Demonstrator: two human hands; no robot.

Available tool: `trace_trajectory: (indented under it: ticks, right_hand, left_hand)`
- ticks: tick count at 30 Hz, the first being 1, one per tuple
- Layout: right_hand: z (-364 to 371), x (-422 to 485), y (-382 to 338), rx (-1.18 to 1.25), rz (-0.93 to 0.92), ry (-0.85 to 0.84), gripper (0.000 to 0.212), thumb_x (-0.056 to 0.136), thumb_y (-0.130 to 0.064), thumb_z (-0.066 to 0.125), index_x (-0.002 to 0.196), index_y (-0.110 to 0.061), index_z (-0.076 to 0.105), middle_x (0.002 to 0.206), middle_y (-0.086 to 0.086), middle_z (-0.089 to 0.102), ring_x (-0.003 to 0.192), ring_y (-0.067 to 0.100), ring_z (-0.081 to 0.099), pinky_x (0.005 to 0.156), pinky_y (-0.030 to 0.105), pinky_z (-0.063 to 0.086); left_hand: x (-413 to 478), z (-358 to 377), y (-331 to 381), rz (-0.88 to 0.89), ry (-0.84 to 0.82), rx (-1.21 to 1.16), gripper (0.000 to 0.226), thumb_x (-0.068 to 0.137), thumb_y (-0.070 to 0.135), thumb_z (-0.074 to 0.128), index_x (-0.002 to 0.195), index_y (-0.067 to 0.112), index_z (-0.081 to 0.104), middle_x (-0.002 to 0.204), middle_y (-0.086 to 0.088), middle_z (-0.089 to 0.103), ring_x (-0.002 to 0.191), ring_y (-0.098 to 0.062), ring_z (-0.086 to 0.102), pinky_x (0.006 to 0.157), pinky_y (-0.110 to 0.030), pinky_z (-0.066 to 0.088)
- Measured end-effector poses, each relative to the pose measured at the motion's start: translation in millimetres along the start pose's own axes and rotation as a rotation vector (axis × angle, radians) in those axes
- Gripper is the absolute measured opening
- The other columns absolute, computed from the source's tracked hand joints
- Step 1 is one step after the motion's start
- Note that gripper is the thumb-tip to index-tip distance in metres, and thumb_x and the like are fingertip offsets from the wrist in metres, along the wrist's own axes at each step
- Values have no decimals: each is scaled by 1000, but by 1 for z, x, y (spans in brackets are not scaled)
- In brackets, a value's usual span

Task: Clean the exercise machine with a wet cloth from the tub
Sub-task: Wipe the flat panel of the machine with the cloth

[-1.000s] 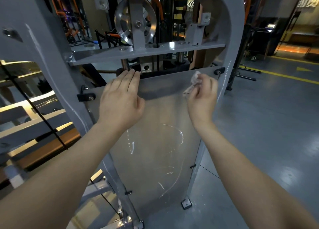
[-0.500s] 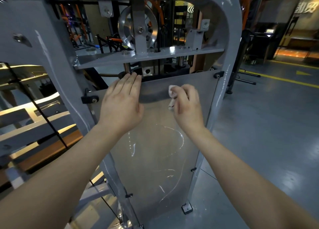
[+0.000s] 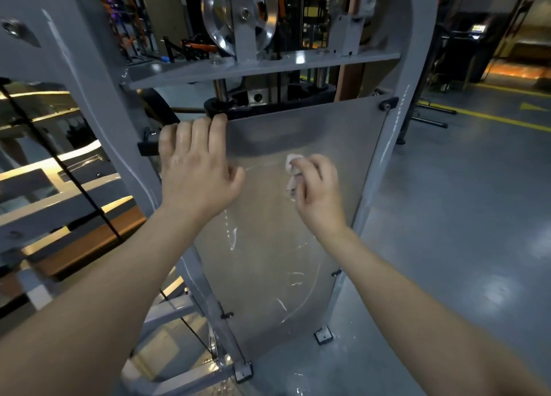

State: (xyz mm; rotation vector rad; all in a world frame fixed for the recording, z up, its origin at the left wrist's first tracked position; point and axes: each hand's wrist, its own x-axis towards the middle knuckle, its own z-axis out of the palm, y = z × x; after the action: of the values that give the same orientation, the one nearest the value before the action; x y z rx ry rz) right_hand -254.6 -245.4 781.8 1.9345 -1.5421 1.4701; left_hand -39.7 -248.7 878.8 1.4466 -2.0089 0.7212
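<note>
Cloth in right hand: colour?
White cloth, bunched in the right hand against the grey panel; head view.

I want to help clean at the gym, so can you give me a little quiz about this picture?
1. True or false: the left hand holds the cloth.
2. What sits above the clear panel? A) a silver pulley wheel B) a mirror C) a bucket
3. Fill in: the left hand rests near the panel's ___ edge.
Key: 1 false, the right hand holds it; 2 A; 3 top.
</note>
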Motion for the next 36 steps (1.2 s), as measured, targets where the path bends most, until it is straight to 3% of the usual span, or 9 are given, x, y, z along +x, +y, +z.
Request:
trace_trajectory:
  ticks: [3,8,13,15,19,24,30,34,36]
  right_hand:
    - [-8,-2,-2,-8,-106,-83,31,89,-5,48,113,-8,68,109,10,55,96,24,54,78,39,55]
    - [-24,19,5,139,426,299,23,95,6,50,114,1,62,114,8,48,90,-17,50,80,0,39]
    - [-6,-9,-3,102,101,-32,21,95,-6,49,112,-9,61,108,-4,49,87,19,63,81,36,55]
    - [-15,-2,14,65,104,-42,23,94,-2,53,113,-9,64,110,5,54,90,21,61,85,27,51]
    - [-27,13,19,104,481,235,24,99,-8,54,120,-14,64,114,-2,48,90,-5,54,80,10,44]
    - [-10,-15,2,71,103,-89,19,95,-3,57,112,-9,65,104,-1,49,77,-1,47,75,7,38]
    - [-25,15,9,59,436,144,18,96,-5,54,110,-8,65,100,2,53,80,1,42,70,7,35]
    - [-18,-13,-6,20,130,-105,9,93,3,57,91,-6,59,77,-17,37,69,1,38,62,14,33]
    - [-24,-2,7,21,207,-66,9,93,-1,58,89,-9,57,81,-9,39,68,2,39,62,15,33]
  left_hand:
    - [-1,-1,-1,10,1,-9,74,78,41,53,143,7,44,123,-14,53,115,-37,47,109,-51,26]
    - [-1,-1,-2,13,-2,-1,76,77,44,53,143,7,44,124,-15,53,116,-37,48,109,-51,26]
    - [-1,-2,1,4,-11,7,75,77,43,54,143,8,44,125,-14,53,117,-36,47,110,-51,26]
    - [-1,-2,1,5,-5,10,74,77,43,54,142,8,44,125,-14,53,117,-36,48,110,-51,27]
    - [-1,-4,2,-8,-18,6,74,78,46,52,141,8,43,125,-14,52,118,-36,47,109,-52,27]
    - [0,-5,3,-17,-18,-23,73,76,44,52,139,9,46,123,-14,53,117,-36,48,110,-52,27]
    - [-1,-6,3,-21,-10,-27,71,76,44,51,138,8,47,122,-14,53,116,-36,48,110,-52,28]
    - [-1,-7,5,-23,-14,-26,71,77,45,52,138,9,47,122,-13,53,117,-35,48,110,-51,28]
    - [-2,-6,4,-19,-15,-24,71,77,44,53,139,9,46,123,-13,53,118,-35,47,111,-51,28]
